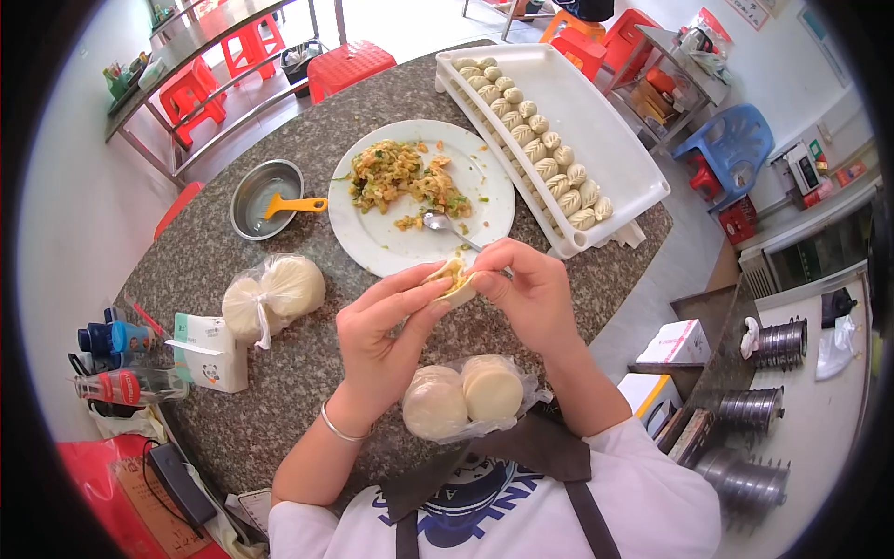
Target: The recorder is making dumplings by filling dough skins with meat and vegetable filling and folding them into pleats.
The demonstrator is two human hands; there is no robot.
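Between my two hands is a partly folded dumpling (459, 290), its yellowish filling showing at the top. My left hand (380, 328) supports the wrapper from the side, fingers laid along it. With thumb and forefinger my right hand (524, 293) pinches the wrapper's right edge. Just beyond lies a white plate (398, 251) bearing chopped filling (391, 175) and a metal spoon (438, 221). Below my hands, an open plastic bag holds two stacks of round dumpling wrappers (493, 391).
A white tray (594, 126) with rows of pleated dumplings (545, 168) stands at the table's far right. Left of the plate are a metal bowl (244, 202) with a yellow-handled brush (297, 204), tied bags of wrappers (297, 283), a tissue pack (216, 353) and a glass bottle (150, 386).
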